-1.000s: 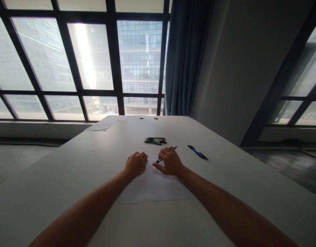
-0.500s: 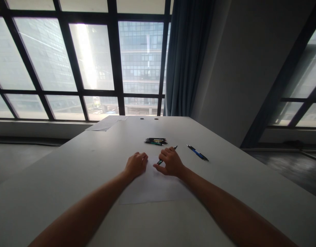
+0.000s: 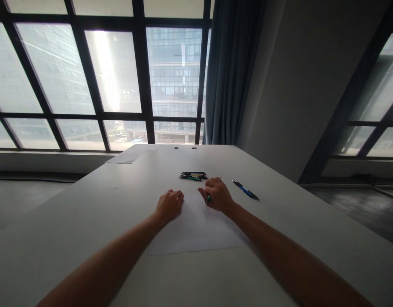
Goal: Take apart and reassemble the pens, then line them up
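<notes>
A white sheet of paper point(image 3: 196, 230) lies on the white table point(image 3: 87, 204) in front of me. My left hand point(image 3: 168, 205) rests as a loose fist on the sheet's far left corner. My right hand point(image 3: 217, 195) is closed around a dark pen with a green grip point(image 3: 208, 198), its tip pointing down at the far edge of the paper. A small bundle of dark pens point(image 3: 193, 175) lies just beyond my hands. Off to the right of my right hand lies a blue and black pen point(image 3: 245, 189).
More paper sheets point(image 3: 132, 153) lie at the table's far left corner, near two round cable holes point(image 3: 184, 148). Large dark-framed windows and a blue curtain point(image 3: 230, 72) stand behind the table. The table's right edge runs diagonally toward a dark floor.
My right hand has shifted slightly right and away, turning the pen from lying slanted across the fingers to a more upright grip. My left hand has stayed put.
</notes>
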{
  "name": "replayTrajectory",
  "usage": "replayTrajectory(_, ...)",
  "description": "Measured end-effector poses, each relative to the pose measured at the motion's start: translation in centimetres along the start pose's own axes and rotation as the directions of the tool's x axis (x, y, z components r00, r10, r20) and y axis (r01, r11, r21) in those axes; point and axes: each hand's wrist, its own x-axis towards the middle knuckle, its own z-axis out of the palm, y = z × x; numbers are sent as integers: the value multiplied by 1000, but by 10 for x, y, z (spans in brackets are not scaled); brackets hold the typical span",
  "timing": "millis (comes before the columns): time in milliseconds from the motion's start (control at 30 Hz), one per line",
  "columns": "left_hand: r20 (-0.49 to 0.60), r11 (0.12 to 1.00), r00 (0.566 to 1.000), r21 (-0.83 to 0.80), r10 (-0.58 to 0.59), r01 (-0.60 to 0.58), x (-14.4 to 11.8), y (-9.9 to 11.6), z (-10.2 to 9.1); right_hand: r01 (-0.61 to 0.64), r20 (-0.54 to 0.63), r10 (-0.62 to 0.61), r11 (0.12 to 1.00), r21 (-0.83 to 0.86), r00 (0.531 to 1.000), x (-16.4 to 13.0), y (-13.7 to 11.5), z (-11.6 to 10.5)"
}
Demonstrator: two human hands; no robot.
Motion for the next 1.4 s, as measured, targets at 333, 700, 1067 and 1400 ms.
replayTrajectory(333,22,993,996,-85,87,-85,1,-2,3,-582,314,494,624,521,811,3,21,2)
replayTrajectory(700,21,991,995,-89,99,-96,1,-4,7,-726,576,448,501,471,684,-12,7,29)
replayTrajectory(1067,19,992,995,-79,102,-100,1,-4,7,-746,574,489,529,404,657,-9,3,26)
replayTrajectory(1400,-10,987,988,-51,153,-154,1,-6,8,-589,302,506,712,381,808,-10,9,24)
